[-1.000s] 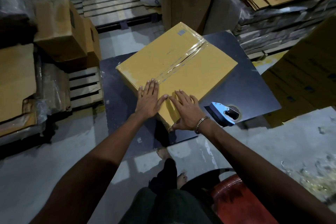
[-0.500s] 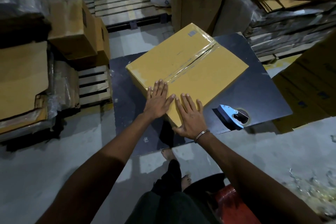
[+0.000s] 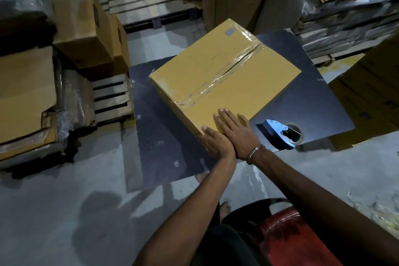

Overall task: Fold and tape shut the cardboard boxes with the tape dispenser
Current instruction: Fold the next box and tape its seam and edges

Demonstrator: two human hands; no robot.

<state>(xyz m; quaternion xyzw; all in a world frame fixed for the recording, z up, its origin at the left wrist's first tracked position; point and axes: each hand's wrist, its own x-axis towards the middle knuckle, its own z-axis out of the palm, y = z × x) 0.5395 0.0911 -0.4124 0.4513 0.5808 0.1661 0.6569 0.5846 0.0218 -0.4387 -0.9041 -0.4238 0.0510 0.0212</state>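
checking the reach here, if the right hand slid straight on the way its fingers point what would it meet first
The right hand lies flat on the box, fingers pointing up and slightly left along its top. It would probably run first into the clear tape along the centre seam. The tape dispenser sits off to its right, outside that line.

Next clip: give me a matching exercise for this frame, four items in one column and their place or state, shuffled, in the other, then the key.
Items:
1. cardboard box
2. tape dispenser
3. left hand
4. right hand

Place or state:
A. lies unheld on the dark table, right of the box
B. flat on the box top near its front corner, bracelet at the wrist
C. flaps closed, clear tape along the centre seam
D. pressed against the box's near corner

Pairs: 1-C, 2-A, 3-D, 4-B
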